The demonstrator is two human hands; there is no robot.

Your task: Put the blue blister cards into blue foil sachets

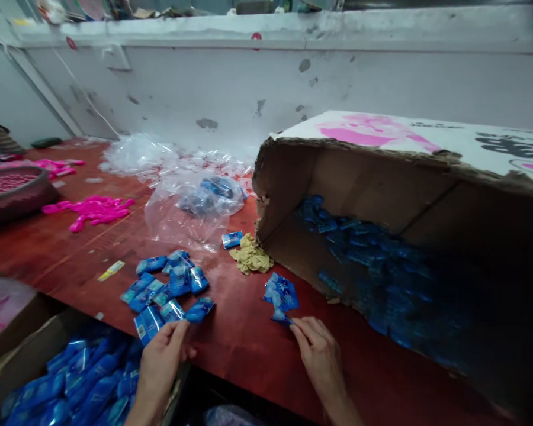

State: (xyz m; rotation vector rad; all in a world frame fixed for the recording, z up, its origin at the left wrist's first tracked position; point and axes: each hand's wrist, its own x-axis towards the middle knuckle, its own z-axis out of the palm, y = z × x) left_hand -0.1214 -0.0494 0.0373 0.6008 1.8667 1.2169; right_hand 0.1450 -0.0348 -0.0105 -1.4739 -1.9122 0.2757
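Observation:
My right hand point(318, 350) pinches the corner of a small blue packet point(281, 318) between thumb and fingertips. Just beyond it, flat blue-and-white packets point(281, 291) lie on the red tabletop. My left hand point(165, 350) is at the near edge of a loose pile of glossy blue packets point(177, 281). Its thumb and forefinger are pressed together, and whatever may be between them is hidden. On the right, a torn-edged cardboard box point(288, 171) lies on its side, its opening facing me, with many blue packets point(359, 242) in its shadowed inside.
Below the table edge, a carton holds blue packets point(84, 378). A crumpled yellow cloth point(251, 255) sits by the box corner. Clear plastic bags point(186, 219), bright pink pieces point(93, 210) and a round basin point(18, 192) occupy the far left. A wall point(182, 89) stands behind.

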